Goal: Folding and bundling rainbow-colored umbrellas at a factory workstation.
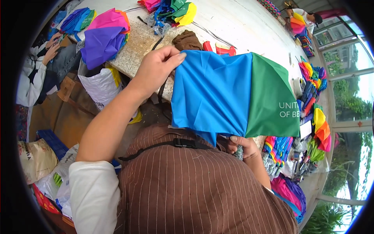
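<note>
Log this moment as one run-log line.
left hand: pinches top corner of blue-and-green fabric panel | right hand: grips its lower edge | panel: held spread above speckled stone worktable

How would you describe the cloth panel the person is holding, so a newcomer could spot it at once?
Start at the long pale worktable. In front of it, the left hand pinches the top corner of a flat fabric panel. Unlike the crumpled multicoloured bundles around, it is spread smooth, blue beside green.

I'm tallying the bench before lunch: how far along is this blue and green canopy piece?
Done: bright canopy pieces lie piled on the table. In hand: the left hand pinches the blue and green canopy by its top corner; the right hand grips below. Left: more heaps wait along the right edge.
</note>
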Action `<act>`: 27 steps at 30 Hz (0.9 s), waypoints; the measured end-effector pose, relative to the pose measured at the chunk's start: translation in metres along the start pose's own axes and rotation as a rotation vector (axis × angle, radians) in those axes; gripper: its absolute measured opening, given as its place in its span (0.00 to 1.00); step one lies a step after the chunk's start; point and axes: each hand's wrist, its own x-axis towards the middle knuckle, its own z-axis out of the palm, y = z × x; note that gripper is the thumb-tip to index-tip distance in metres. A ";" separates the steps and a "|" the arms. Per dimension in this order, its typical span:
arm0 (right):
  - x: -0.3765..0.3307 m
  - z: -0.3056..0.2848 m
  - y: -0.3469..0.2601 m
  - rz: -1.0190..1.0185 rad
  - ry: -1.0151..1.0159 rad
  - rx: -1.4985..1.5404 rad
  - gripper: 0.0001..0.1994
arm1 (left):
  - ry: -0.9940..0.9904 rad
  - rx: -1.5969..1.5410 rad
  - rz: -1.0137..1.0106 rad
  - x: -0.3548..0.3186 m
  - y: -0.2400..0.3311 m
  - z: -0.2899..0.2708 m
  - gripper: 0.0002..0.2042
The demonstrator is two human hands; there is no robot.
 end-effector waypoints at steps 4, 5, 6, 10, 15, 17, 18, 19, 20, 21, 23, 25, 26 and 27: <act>0.010 -0.004 -0.009 -0.194 0.037 -0.246 0.07 | 0.111 0.093 0.281 -0.031 0.023 0.011 0.10; 0.013 0.003 -0.014 -0.221 0.042 -0.221 0.07 | 0.108 0.113 0.317 -0.049 0.031 0.014 0.11; 0.018 0.011 -0.018 -0.307 0.107 -0.324 0.05 | 0.104 0.139 0.357 -0.066 0.039 0.014 0.14; 0.034 0.036 -0.026 -0.505 0.018 -0.451 0.10 | 0.062 -0.157 0.373 -0.065 0.033 0.035 0.25; 0.040 0.075 -0.023 -0.676 -0.275 -0.696 0.28 | -0.314 -0.507 0.022 -0.023 -0.031 -0.013 0.27; 0.055 0.081 -0.049 -0.316 -0.351 -0.600 0.34 | -0.290 -0.462 0.093 0.013 -0.009 -0.006 0.26; 0.050 0.096 -0.061 -0.502 -0.298 -0.653 0.36 | -0.269 -0.446 0.130 0.035 0.003 -0.001 0.26; 0.052 0.096 -0.064 -0.531 -0.210 -0.857 0.36 | -0.246 -0.430 0.166 0.035 0.006 -0.004 0.26; 0.051 0.093 -0.065 -0.556 -0.107 -1.055 0.37 | -0.230 -0.417 0.195 0.041 0.013 -0.006 0.26; 0.056 0.089 -0.052 -0.917 0.111 -1.177 0.38 | -0.213 -0.404 0.224 0.043 0.018 -0.007 0.26; 0.071 0.095 -0.042 -0.875 0.149 -1.269 0.38 | -0.187 -0.380 0.272 0.043 0.024 -0.011 0.26; 0.076 0.103 -0.036 -0.768 0.103 -1.167 0.34 | -0.171 -0.358 0.311 0.033 0.023 -0.006 0.26; 0.073 0.100 -0.035 -0.882 -0.061 -1.002 0.29 | -0.164 -0.346 0.330 0.032 0.025 -0.006 0.26; 0.067 0.098 -0.035 -0.985 -0.221 -0.828 0.24 | -0.157 -0.335 0.348 0.034 0.026 0.001 0.26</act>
